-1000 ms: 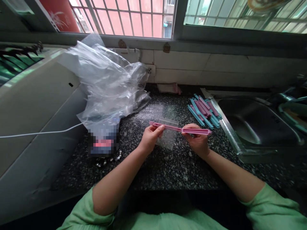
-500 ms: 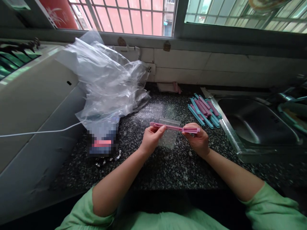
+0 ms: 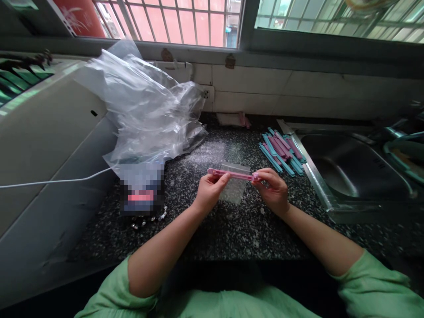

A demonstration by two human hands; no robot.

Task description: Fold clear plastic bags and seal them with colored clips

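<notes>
Head view: one pink clip, slender, held level above the dark speckled countertop, its left end pinched between thumb and fingers of the left hand, its right end pinched by the right hand, the two hands apart; one small clear bag, lying partly behind the clip, though whether the clip touches it is hard to tell. Item, a heap of pink and blue clips, beside the metal sink; item, a pile of large clear plastic bags, left of the hands.
</notes>
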